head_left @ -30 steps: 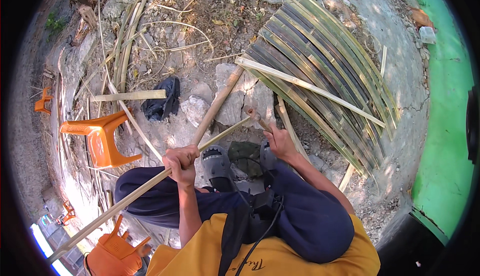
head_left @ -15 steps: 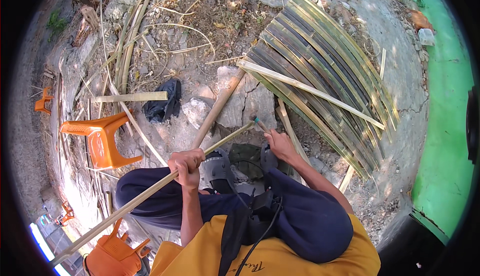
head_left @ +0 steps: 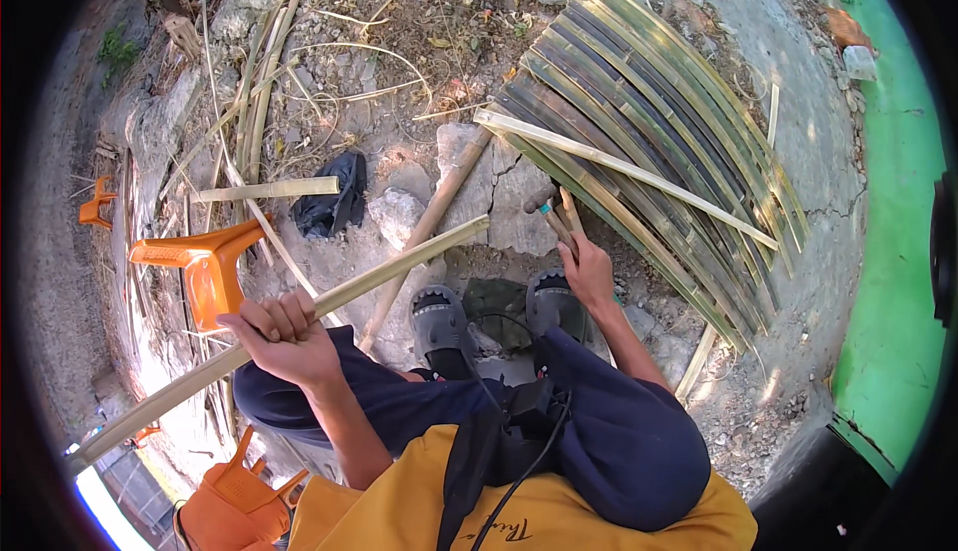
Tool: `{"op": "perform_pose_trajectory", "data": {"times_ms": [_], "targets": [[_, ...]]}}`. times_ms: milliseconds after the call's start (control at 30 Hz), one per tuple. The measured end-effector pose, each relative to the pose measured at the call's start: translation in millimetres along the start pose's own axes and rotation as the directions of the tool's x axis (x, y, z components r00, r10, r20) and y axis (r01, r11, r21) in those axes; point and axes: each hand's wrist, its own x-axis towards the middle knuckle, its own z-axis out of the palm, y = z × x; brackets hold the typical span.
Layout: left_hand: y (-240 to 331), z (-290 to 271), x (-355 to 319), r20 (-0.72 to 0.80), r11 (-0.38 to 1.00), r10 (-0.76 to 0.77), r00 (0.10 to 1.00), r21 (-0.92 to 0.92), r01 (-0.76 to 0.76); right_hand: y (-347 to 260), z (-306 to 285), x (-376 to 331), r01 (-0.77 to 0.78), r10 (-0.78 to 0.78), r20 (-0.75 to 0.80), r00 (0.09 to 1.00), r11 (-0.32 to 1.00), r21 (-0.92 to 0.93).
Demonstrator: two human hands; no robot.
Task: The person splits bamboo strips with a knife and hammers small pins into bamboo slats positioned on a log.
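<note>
My left hand (head_left: 282, 335) grips a long split bamboo strip (head_left: 399, 264) that runs from the lower left up to its cut end near the middle. My right hand (head_left: 589, 270) holds a tool with a wooden handle (head_left: 555, 214), its head pointing up and away from me; the blade is hard to make out. The strip's free end lies a short way left of the tool. I sit with both feet in grey sandals (head_left: 439, 319) on stony ground.
A fan of flat bamboo slats (head_left: 649, 122) lies at the upper right, one pale slat (head_left: 619, 167) across it. A round bamboo pole (head_left: 429, 227) rests on rocks. An orange plastic stool (head_left: 205, 272) stands left, a black cloth (head_left: 334, 202) beside it. Loose strips lie upper left.
My left hand has pulled the bamboo strip back toward me and down to the left. My right hand with the tool has stayed near the sandals, rising slightly.
</note>
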Motion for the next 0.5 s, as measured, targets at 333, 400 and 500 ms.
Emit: {"op": "perform_pose_trajectory", "data": {"times_ms": [333,400,500], "targets": [[90,-38,43,0.173,0.993,0.012,0.985,-0.120,0.009,-8,23,15,0.331,-0.333,-0.010,0.943,0.940,-0.079],[92,-46,50,0.127,0.952,-0.045,0.991,-0.294,0.081,-18,17,19,0.379,-0.384,-0.070,0.921,0.922,-0.073],[90,-63,51,0.175,0.854,-0.109,0.979,-0.487,0.182,-51,-5,24,0.327,-0.325,-0.041,0.945,0.943,0.056]]}}
